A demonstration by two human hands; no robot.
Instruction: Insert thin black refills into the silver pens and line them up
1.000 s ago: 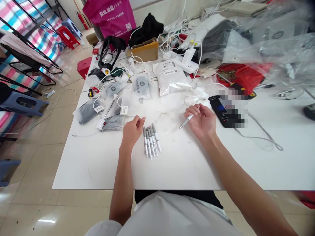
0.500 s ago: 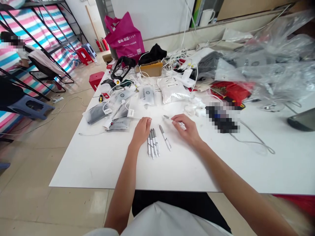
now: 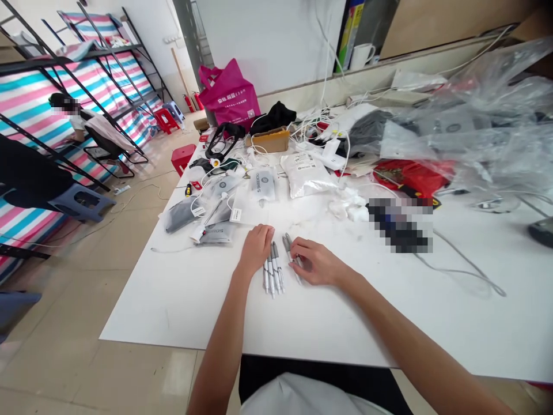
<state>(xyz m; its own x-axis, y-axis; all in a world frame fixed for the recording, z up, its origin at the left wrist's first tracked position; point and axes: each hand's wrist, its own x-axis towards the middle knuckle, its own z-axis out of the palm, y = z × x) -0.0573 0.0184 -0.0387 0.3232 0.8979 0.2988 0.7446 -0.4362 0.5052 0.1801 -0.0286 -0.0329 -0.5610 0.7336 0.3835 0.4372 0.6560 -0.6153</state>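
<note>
On the white table (image 3: pixel 181 311), several white pens with grey grips (image 3: pixel 273 274) lie side by side, grips pointing away from me. Beside their upper left end rests my left hand (image 3: pixel 256 248). Its fingers are curled together, and their undersides are hidden. My right hand (image 3: pixel 315 262) pinches a pen (image 3: pixel 297 259) between thumb and fingers, low over the table. Close along its left side lies another pen (image 3: pixel 287 245), partly covered by my fingers. These two are a small gap to the right of the row.
Plastic-wrapped dark packets (image 3: pixel 184 214) and a padded white packet (image 3: pixel 305 174) lie beyond my hands. Tangled white cables (image 3: pixel 306 129) and a pink bag (image 3: pixel 231 95) are at the back. Clear plastic bags (image 3: pixel 488 138) pile up right. A person (image 3: pixel 78 124) sits far left.
My right hand has moved left and toward me, bringing its pen alongside the single pen. My left hand stays by the row. The camera view has tilted up slightly.
</note>
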